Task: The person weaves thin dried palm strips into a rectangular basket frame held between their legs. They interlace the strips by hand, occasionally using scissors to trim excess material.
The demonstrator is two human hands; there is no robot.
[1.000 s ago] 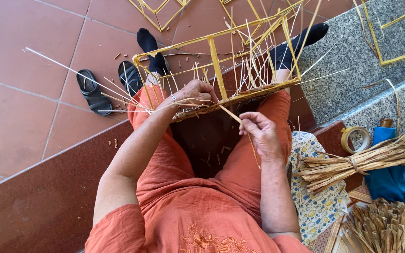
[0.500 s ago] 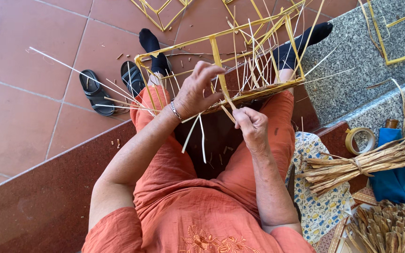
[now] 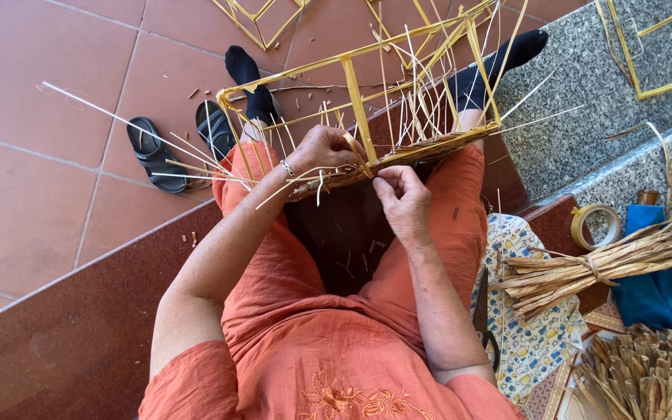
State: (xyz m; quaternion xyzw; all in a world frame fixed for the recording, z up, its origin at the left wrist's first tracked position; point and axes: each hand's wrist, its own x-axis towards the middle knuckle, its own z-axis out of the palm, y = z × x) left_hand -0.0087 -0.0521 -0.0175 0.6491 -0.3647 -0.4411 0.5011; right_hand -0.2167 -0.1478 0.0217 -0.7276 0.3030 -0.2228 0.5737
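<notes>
A box-shaped frame of yellow straw strips [image 3: 355, 93] rests across my knees, its near edge woven into a thick band [image 3: 421, 148]. Many loose thin strands [image 3: 196, 155] stick out to the left and upward. My left hand [image 3: 322, 149] lies closed over the woven band at its left end, a bracelet on the wrist. My right hand [image 3: 400, 198] pinches a straw strip just below the band's middle. I sit in orange clothes with black socks [image 3: 246, 78] on my feet.
A pair of black sandals [image 3: 153, 152] lies on the red tile floor at left. At right lie a tied straw bundle [image 3: 608, 264], a tape roll [image 3: 594, 225], a blue object [image 3: 659, 288] and a patterned cloth [image 3: 530, 334]. More yellow frames [image 3: 647, 54] sit on the granite step.
My left hand has come down from above the frame and closed on the woven band. The right hand stays near the band's middle, gripping a strip.
</notes>
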